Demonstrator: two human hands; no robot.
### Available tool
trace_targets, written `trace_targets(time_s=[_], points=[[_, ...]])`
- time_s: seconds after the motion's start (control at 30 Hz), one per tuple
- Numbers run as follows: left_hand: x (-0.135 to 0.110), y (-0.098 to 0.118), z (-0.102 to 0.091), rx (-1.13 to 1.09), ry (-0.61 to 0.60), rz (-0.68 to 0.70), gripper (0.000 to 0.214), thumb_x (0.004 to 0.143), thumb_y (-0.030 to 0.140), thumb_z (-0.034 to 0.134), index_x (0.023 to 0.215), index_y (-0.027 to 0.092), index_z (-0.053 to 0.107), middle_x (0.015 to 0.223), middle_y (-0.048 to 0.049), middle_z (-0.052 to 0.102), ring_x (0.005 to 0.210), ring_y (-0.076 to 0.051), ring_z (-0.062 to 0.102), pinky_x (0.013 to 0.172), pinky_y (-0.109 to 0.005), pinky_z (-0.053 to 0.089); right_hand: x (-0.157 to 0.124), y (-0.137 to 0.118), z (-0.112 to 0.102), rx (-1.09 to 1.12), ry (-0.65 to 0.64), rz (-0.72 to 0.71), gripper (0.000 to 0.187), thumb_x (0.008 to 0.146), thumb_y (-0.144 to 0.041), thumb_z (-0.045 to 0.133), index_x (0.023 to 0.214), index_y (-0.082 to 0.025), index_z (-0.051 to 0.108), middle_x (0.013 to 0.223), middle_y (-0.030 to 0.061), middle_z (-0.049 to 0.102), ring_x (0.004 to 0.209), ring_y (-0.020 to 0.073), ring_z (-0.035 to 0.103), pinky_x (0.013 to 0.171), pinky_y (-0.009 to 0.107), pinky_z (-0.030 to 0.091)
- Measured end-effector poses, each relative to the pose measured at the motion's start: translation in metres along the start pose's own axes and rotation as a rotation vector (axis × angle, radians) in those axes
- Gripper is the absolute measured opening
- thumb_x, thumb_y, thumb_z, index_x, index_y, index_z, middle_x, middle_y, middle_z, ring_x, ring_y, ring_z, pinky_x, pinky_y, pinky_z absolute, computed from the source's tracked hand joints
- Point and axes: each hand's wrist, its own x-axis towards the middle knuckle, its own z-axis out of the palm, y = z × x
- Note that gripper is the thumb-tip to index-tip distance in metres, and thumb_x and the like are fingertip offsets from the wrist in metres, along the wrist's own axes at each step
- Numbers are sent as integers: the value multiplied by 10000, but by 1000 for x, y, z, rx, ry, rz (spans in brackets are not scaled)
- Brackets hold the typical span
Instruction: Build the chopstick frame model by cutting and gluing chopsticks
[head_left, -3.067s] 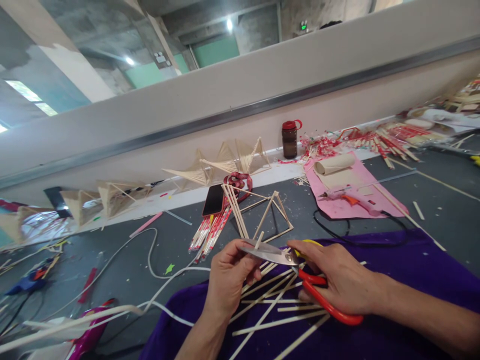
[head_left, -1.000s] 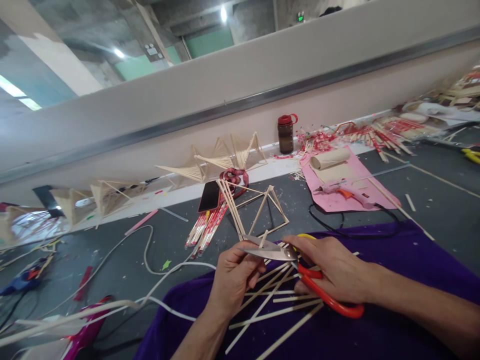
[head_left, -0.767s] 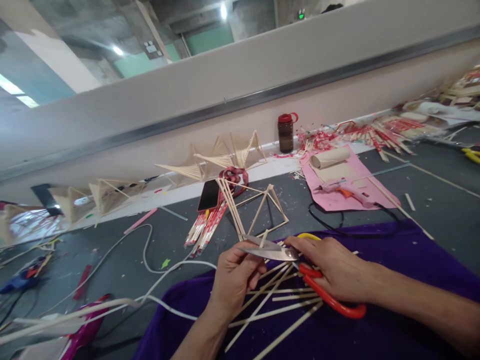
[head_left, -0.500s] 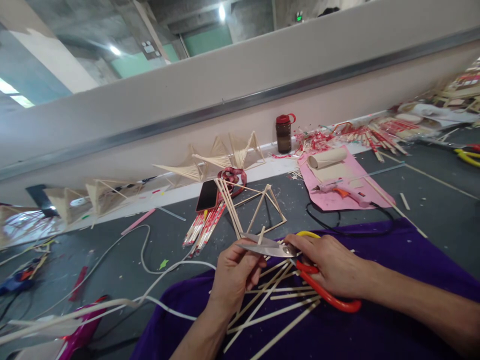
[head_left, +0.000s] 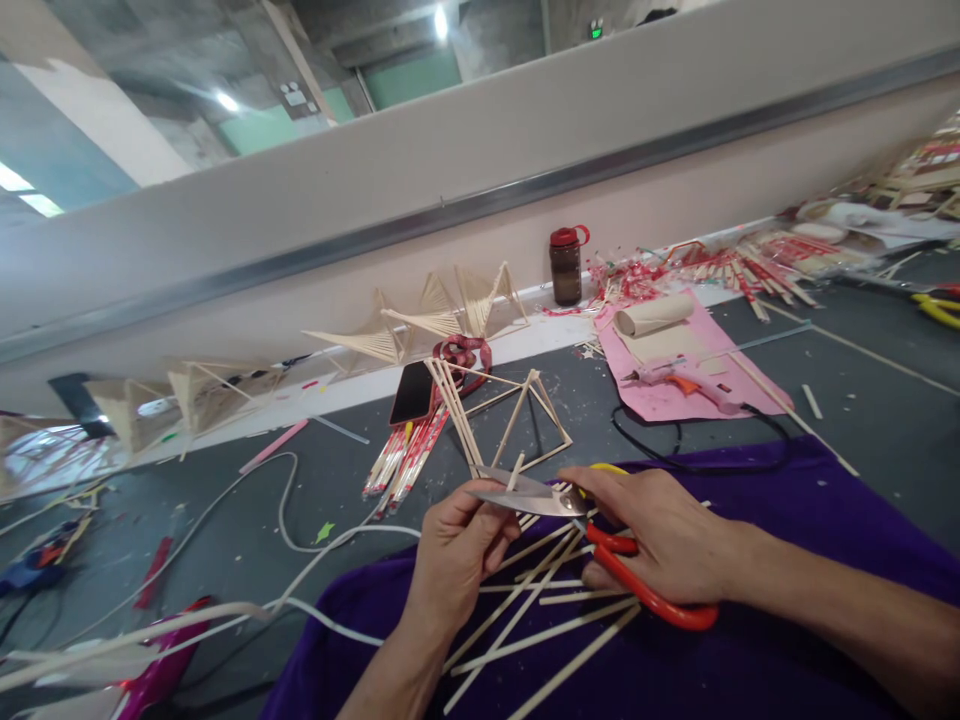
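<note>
On my feed, my left hand [head_left: 461, 540] pinches a thin stick [head_left: 516, 471], probably to steady it between the parted blades of the scissors [head_left: 551, 503] my right hand [head_left: 656, 525] grips by the handles, above the purple cloth [head_left: 712, 655].

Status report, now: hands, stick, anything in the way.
Left hand pinching stick. Right hand on scissors. Stick between open blades. No obstruction seen there; loose sticks on purple cloth below.

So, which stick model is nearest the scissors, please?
The sparse open frame just beyond the scissors, beside the phone; the denser models stand farther back by the wall.
</note>
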Motion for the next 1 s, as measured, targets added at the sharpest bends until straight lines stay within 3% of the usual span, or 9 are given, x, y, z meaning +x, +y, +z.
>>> trace_targets(time_s=[0.23, 0.37, 0.5, 1.0], points=[[0, -2, 1, 49, 6, 16, 263, 681, 389, 680, 724, 141, 606, 485, 21, 547, 322, -12, 334, 332, -139, 211, -1, -3, 1, 41, -22, 12, 616, 757, -471, 559, 1271, -184, 377, 939, 66, 620, 703, 175, 569, 612, 254, 392], [-1, -3, 1, 65, -8, 42, 244, 706, 375, 666, 710, 137, 610, 499, 12, 558, 326, -12, 346, 338, -139, 218, -2, -3, 3, 48, -51, 19, 463, 814, -296, 491, 1256, -198, 392, 960, 66, 621, 763, 176, 585, 646, 250, 396], [-2, -5, 1, 42, -11, 30, 265, 705, 392, 666, 720, 133, 610, 497, 14, 550, 325, -11, 342, 336, -139, 217, -3, -1, 6, 9, -58, 31, 470, 779, -172, 475, 1239, -217, 395, 921, 49, 624, 771, 178, 591, 649, 250, 389], [1, -6, 1, 53, -24, 31, 189, 711, 299, 666, 719, 140, 565, 523, 21, 566, 345, -15, 366, 340, -126, 225, 0, 2, 5, -11, 10, 30, 388, 806, -237, 478, 1191, -214, 434, 929, 50, 626, 806, 181, 593, 692, 260, 395]])
